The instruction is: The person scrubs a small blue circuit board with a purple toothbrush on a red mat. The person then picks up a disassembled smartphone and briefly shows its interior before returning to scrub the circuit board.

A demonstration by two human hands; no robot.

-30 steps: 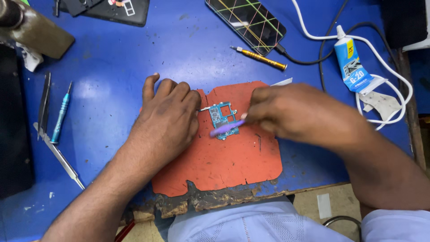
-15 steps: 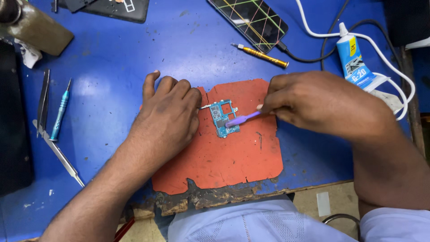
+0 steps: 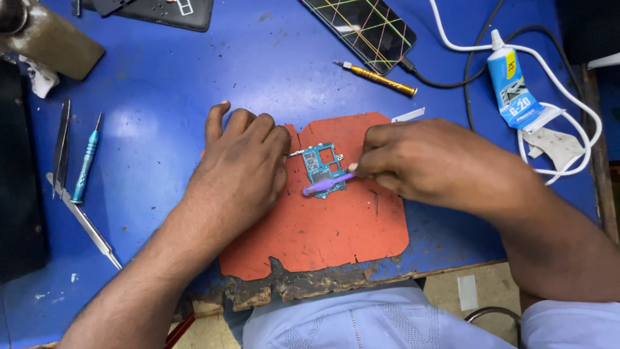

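A small teal circuit board [image 3: 323, 161] lies on an orange-red work mat [image 3: 323, 226] at the near edge of the blue table. My left hand [image 3: 242, 165] rests palm down on the mat, its fingertips against the board's left side. My right hand [image 3: 420, 161] grips a thin purple tool [image 3: 326, 186] whose flat tip lies across the board's lower edge.
A yellow-handled screwdriver [image 3: 378, 77] and a phone with a cracked screen [image 3: 361, 29] lie behind the mat. A glue tube [image 3: 513, 87] and white cable [image 3: 568, 123] are at right. Tweezers [image 3: 61, 145], a teal screwdriver [image 3: 86, 161] and a metal pry tool [image 3: 84, 220] lie at left.
My right hand has shifted to the right, then drawn the purple tool's tip down and left across the board. My left hand has stayed in place.
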